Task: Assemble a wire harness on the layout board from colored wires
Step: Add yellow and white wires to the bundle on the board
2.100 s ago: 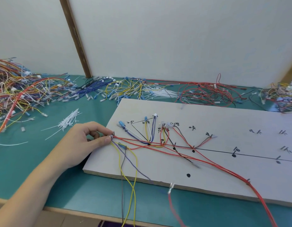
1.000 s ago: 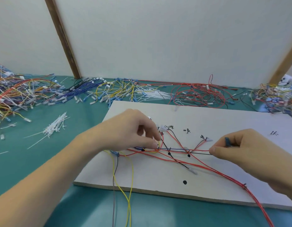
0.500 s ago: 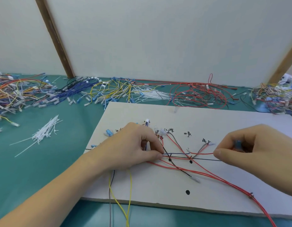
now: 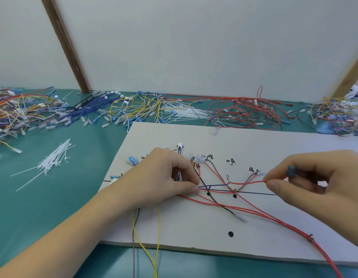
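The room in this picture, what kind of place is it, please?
Probably a wire-harness assembly workbench. A white layout board with drawn lines and labels lies on a green table, heaps of terminated wires line the back, and loose cable ties lie nearby.

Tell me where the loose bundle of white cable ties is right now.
In the head view, the white cable ties lie on the green table mat, left of the layout board and the left hand.
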